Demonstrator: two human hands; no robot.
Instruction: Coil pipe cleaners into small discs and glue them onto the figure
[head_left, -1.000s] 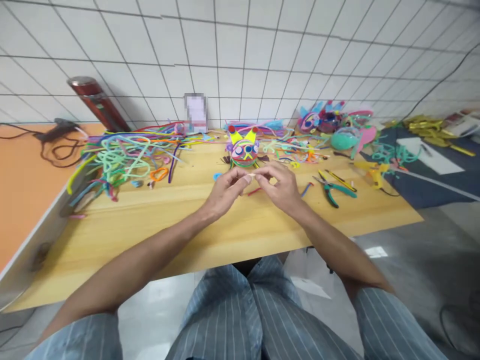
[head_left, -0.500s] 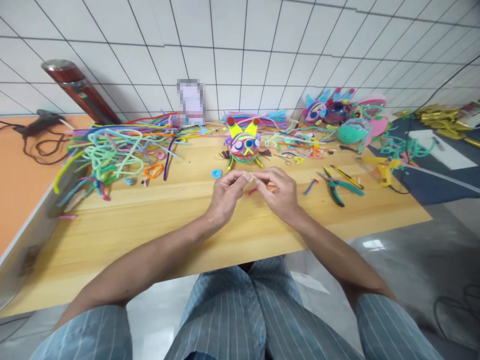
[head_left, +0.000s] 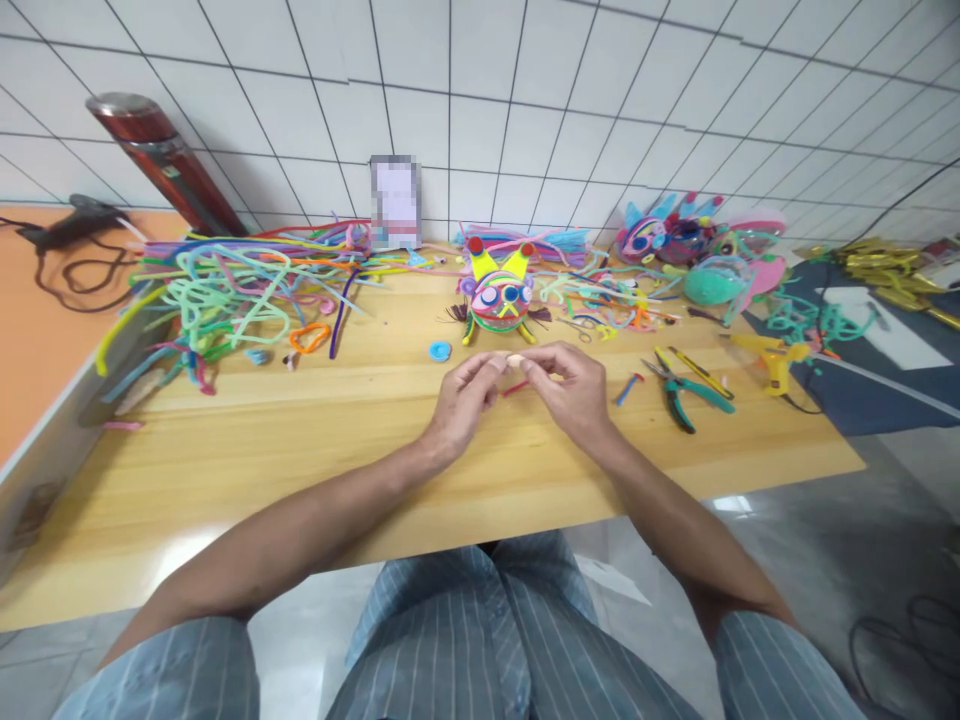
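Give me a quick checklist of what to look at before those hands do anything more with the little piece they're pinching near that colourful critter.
1. Both hands on the piece: left hand and right hand meet fingertip to fingertip on a small pale piece. Ok.
2. What the piece is: too small to tell. Cannot tell.
3. Red pipe cleaner bit lies under the hands, within reach. Ok.
4. Pipe cleaner figure stands upright just beyond the fingers, apart from them. Ok.
5. Green-handled pliers lie right of the right hand, untouched. Ok.
6. Yellow glue gun rests near the table's right edge; whether it is on, cannot tell.
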